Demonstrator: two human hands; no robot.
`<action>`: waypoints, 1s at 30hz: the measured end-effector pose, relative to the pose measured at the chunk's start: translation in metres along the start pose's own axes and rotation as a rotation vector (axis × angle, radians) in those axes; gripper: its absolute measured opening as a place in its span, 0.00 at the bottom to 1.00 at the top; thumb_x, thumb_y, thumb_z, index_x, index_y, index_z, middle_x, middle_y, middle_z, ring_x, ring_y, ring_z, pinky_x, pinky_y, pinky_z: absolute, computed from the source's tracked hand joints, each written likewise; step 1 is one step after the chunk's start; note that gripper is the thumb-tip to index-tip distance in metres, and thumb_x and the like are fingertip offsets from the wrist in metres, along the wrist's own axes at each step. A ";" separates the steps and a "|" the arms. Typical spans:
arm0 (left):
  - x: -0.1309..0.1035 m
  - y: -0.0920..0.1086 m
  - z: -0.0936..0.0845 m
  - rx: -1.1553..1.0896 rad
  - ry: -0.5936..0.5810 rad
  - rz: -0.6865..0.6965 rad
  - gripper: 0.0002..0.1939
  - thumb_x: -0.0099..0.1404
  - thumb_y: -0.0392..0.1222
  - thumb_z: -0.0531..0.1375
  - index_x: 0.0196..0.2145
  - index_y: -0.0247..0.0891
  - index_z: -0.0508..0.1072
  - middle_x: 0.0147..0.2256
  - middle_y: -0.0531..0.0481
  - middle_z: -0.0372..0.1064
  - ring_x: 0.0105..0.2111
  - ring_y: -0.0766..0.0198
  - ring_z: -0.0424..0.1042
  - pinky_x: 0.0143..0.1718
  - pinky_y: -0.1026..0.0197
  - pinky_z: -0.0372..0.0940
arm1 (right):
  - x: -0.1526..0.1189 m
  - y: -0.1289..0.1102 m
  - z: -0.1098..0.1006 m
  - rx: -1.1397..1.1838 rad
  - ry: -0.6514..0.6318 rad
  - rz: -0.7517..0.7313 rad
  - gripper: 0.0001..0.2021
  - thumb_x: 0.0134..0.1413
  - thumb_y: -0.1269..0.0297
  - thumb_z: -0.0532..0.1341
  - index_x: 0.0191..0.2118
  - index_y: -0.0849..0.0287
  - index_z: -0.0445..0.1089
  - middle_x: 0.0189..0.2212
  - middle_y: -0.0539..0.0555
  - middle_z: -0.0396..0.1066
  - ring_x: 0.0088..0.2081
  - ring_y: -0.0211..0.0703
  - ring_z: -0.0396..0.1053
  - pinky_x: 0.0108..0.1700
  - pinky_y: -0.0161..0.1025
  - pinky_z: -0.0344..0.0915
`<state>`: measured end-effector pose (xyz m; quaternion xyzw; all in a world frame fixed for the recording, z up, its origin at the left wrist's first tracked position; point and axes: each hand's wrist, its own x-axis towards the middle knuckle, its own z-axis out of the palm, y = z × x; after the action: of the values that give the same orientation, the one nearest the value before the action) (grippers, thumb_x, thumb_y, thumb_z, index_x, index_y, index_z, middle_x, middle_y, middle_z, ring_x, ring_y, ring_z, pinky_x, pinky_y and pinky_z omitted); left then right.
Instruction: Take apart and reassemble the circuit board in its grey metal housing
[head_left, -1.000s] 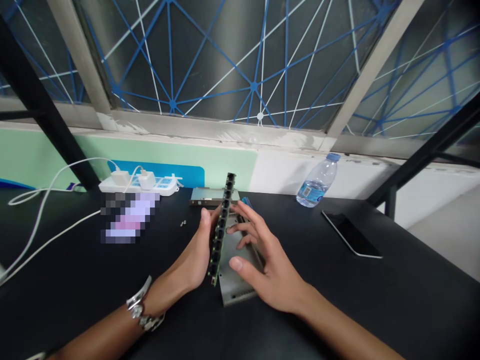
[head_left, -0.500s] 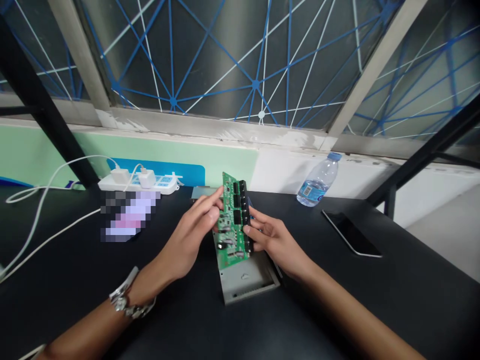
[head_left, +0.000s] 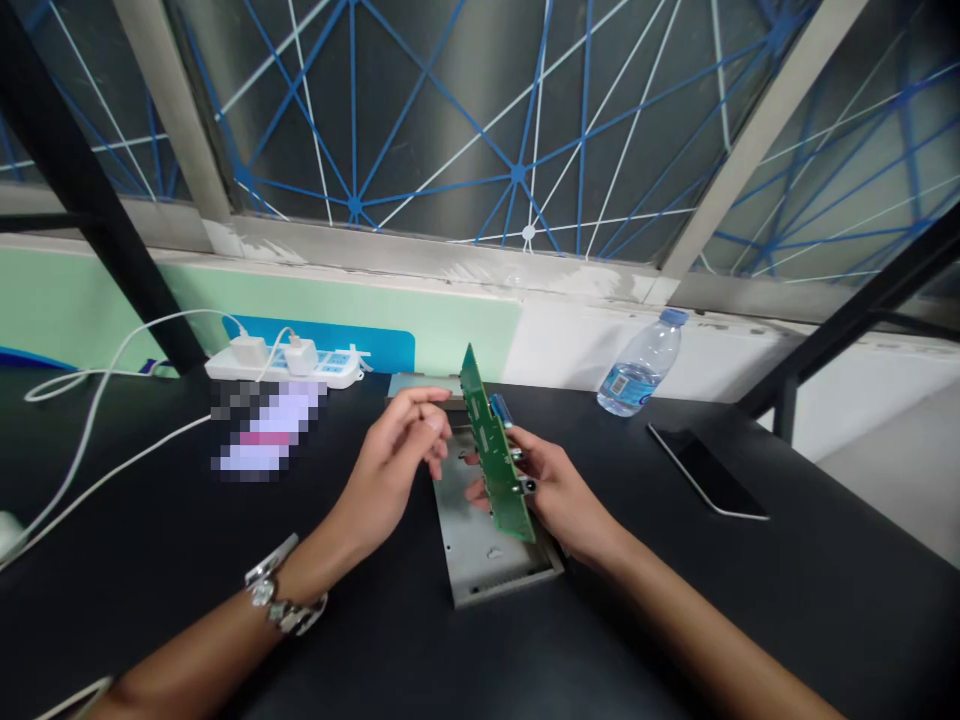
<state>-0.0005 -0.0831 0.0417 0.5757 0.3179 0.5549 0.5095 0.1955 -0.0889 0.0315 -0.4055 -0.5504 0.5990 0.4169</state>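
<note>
Head view, as seen from beside the worker. Item: one green, long rectangular circuit board (head_left: 491, 445), held above the bench (head_left: 360, 640), stood nearly on edge and leaning; its flat face turns toward the left, its parts toward the right. Right hand (head_left: 562, 490): fingers closed about the board from the right side, some tips showing past its left edge; presumably gripped so to carry the whole weight and leave the flat face uncovered for looking over. Left hand (head_left: 401, 430): fingers loosely curled, partly spread, nothing seen in them, near the board but apparently apart from it; perhaps kept close to steady it. Beneath: one grey, shallow metal casing (head_left: 469, 570), lying lengthwise on the bench, probably set there to be in easy reach of both hands. Behind: one flat metal box (head_left: 409, 388), near the wall, partly hidden by the left hand; one blue object (head_left: 501, 410) beyond the board, too covered to identify. At right, well apart, seemingly out of the work's way: one clear plastic bottle with blue cap (head_left: 637, 375), upright; one black-screened phone (head_left: 709, 470), lying flat.
</note>
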 end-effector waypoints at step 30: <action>0.011 -0.045 -0.026 0.493 -0.275 -0.375 0.36 0.66 0.50 0.54 0.65 0.29 0.48 0.24 0.55 0.65 0.19 0.65 0.65 0.22 0.62 0.62 | -0.009 0.004 -0.005 -1.492 0.142 -0.306 0.22 0.56 0.63 0.55 0.56 0.60 0.68 0.21 0.49 0.72 0.24 0.43 0.70 0.28 0.37 0.45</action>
<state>-0.0147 -0.0547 -0.0004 0.6826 0.4714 0.2751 0.4860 0.2027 -0.0955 0.0277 -0.5364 -0.8310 -0.0232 0.1455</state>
